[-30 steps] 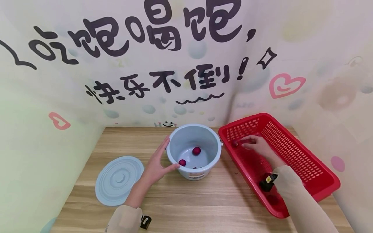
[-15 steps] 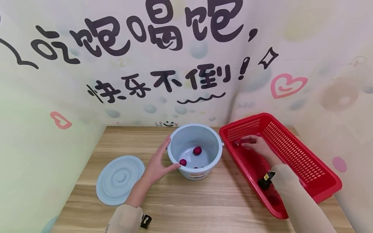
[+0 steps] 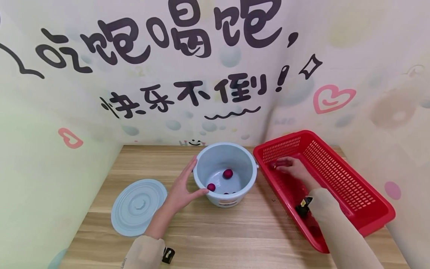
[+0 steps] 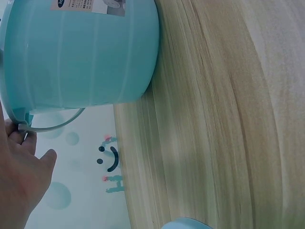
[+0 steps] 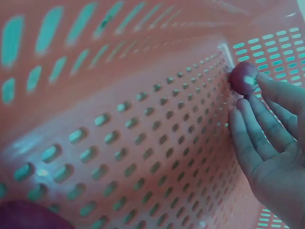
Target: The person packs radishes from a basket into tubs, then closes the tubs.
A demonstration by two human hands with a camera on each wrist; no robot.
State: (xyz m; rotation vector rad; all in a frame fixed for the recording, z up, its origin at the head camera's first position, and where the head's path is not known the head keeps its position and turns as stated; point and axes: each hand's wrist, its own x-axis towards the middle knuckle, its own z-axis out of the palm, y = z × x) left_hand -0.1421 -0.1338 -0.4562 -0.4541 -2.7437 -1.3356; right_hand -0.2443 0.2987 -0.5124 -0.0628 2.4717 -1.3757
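A light blue bucket [image 3: 224, 194] stands open on the wooden table, with a few dark red balls [image 3: 227, 173] on its floor. My left hand [image 3: 183, 186] rests against the bucket's left side, fingers straight and thumb spread along the front. The left wrist view shows the bucket wall [image 4: 81, 52] and its thin handle [image 4: 52, 121] above my left hand [image 4: 19, 176]. My right hand [image 3: 291, 168] lies inside the red basket [image 3: 339, 175]. Its straight fingertips [image 5: 267, 114] touch a small red ball [image 5: 243, 78] in the basket's far left corner.
The bucket's round blue lid [image 3: 139, 207] lies flat on the table to the left. Another dark red ball [image 5: 28, 214] sits lower in the basket. Decorated walls close in behind and on both sides. Bare wood stretches along the front of the table [image 3: 235, 231].
My right fingers have crept slightly left, onto the ball in the basket corner. The left hand and the bucket have stayed put.
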